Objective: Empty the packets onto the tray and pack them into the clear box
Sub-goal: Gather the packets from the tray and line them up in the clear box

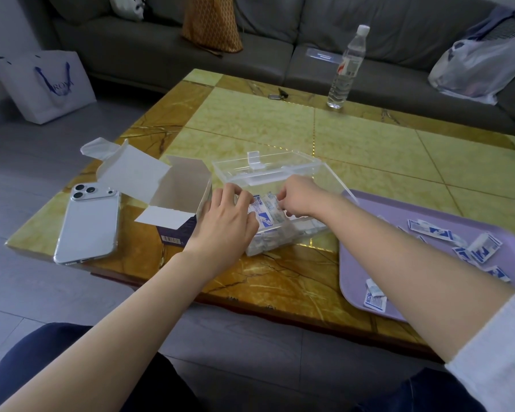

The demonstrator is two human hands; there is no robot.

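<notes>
A packet (262, 215) is pinched by the curled fingers (235, 192) of the left hand (226, 221) and right hand (298, 197), within the open clear box (283, 169). Its printed face is turned up and its long axis is pointed roughly towards the person. Just left of the fingers a carton (179, 200) is stood open, with a phone (87, 224) beyond it. To the right, loose packets (482, 248) are scattered on the tray (357, 263), partly hidden by the forearm.

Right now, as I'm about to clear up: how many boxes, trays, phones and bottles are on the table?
Boxes: 2 (cardboard box, clear box)
Trays: 1
Phones: 1
Bottles: 1
Total: 5
</notes>
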